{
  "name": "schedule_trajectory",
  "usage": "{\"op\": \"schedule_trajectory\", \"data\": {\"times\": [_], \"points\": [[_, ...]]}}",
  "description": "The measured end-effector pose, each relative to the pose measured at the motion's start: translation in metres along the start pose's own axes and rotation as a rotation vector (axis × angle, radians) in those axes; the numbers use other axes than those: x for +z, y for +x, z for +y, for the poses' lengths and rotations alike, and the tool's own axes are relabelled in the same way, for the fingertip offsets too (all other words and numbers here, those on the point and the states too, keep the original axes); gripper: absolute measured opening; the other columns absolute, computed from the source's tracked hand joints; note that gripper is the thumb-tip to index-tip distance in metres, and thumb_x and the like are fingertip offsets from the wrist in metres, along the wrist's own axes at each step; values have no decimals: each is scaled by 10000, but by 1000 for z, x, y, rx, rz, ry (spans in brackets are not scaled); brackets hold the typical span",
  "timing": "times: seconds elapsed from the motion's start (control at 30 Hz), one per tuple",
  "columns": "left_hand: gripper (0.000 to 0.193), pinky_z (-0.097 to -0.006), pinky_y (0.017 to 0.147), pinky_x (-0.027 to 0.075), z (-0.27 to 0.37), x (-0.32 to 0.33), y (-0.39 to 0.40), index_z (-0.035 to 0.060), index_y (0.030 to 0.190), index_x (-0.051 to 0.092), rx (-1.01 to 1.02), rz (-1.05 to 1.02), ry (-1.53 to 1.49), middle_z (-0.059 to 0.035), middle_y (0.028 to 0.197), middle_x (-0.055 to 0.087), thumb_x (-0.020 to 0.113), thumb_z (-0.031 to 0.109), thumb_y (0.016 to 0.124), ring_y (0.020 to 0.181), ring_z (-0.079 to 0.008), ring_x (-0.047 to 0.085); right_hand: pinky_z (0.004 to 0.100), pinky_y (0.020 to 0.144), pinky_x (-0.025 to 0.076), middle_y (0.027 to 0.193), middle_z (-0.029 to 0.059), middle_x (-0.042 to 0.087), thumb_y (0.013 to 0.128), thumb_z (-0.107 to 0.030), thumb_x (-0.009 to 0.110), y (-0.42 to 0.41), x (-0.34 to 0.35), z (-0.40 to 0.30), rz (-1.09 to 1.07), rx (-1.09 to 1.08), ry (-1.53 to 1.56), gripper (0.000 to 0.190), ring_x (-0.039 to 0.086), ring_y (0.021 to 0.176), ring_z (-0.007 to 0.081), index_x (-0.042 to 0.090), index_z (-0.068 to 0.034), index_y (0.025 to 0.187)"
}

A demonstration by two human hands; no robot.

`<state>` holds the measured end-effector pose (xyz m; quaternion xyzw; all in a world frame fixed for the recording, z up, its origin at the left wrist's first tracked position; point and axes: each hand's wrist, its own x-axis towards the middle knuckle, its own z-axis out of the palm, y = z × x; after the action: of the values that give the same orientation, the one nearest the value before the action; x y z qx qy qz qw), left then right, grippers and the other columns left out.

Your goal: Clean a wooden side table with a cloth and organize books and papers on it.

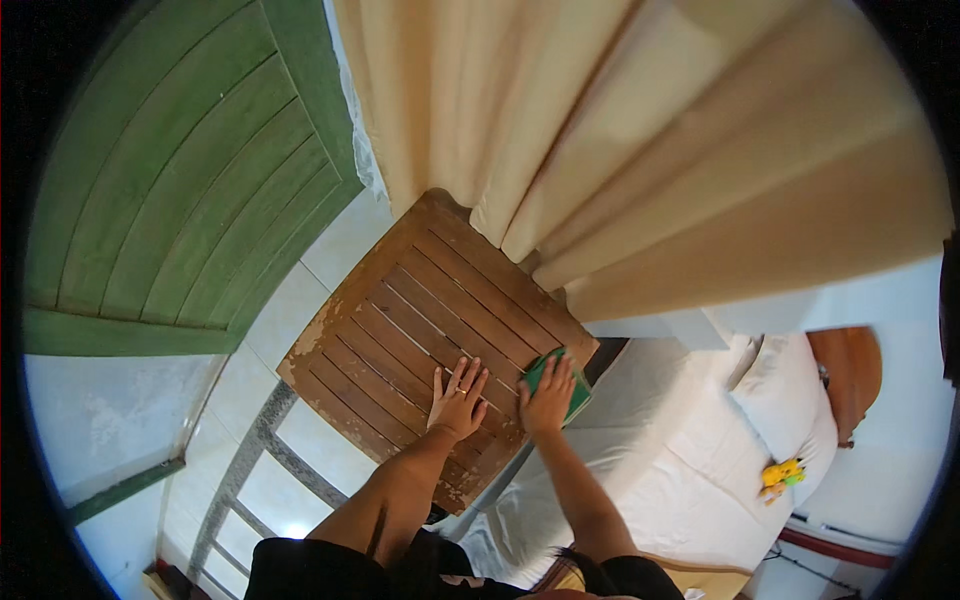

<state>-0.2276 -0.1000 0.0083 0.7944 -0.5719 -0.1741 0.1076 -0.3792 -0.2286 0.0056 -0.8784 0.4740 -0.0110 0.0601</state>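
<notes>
A brown slatted wooden table [397,300] stands before me, its finish worn off in patches along the rim. Flat on the slats near the front rests my left hand [456,401], fingers spread, a ring on one finger. My right hand [549,394] presses a green cloth [577,396] onto the tabletop at its right edge. The fingers lie over the cloth, and part of it hangs past the table's edge. Much of the cloth is hidden beneath the hand.
Beige curtains [525,127] drape down against the table's far edge. A green wooden panel [187,187] rises at the left. To the right is a bed with a white sheet [675,480], a pillow [780,397] and small yellow plush toys [781,472]. The tiled floor [322,442] has grey bands.
</notes>
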Motion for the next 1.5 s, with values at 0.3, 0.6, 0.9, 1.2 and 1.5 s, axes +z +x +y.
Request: {"op": "schedule_trajectory", "data": {"times": [0.3, 0.6, 0.9, 1.2, 1.5], "points": [[558, -589, 1121, 65, 2, -4, 10, 210, 1467, 245, -15, -141, 10, 2, 1555, 59, 313, 441, 963, 1434, -232, 6, 504, 1121, 155, 1521, 210, 124, 901, -447, 495, 81, -12, -20, -116, -188, 9, 775, 110, 1412, 364, 162, -32, 1464], [570, -565, 1128, 41, 0, 2, 8, 231, 1469, 245, -40, -156, -33, 23, 1547, 125, 336, 460, 955, 1433, -221, 47, 510, 1116, 173, 1508, 211, 170, 897, -454, 489, 207, -1, -105, -72, -502, 31, 723, 157, 1400, 355, 275, -14, 1430], [569, -521, 1137, 92, -5, 3, 1, 219, 1458, 273, -23, -31, -99, 6, 1530, 197, 373, 452, 949, 1418, -205, 136, 489, 1124, 160, 1496, 212, 211, 908, -469, 445, 235, 30, -252, -1, -808, 112, 704, 153, 1403, 344, 302, -2, 1415], [538, -401, 1134, 190, -4, 46, 0, 121, 1403, 362, -73, 134, -1153, -79, 1452, 355, 476, 329, 921, 1330, -243, 338, 465, 1132, 152, 1503, 186, 214, 890, -451, 484, 46, 43, -326, -129, -1249, 272, 706, 172, 1401, 331, 290, -36, 1427], [411, -419, 1043, 321, 88, 61, -121, 38, 1282, 483, -335, 612, -352, -165, 1314, 494, 519, 175, 897, 1242, -298, 440, 444, 1128, 182, 1494, 159, 260, 886, -470, 482, -47, 38, -243, -99, -1474, 287, 673, 212, 1395, 304, 344, -72, 1411]]}}
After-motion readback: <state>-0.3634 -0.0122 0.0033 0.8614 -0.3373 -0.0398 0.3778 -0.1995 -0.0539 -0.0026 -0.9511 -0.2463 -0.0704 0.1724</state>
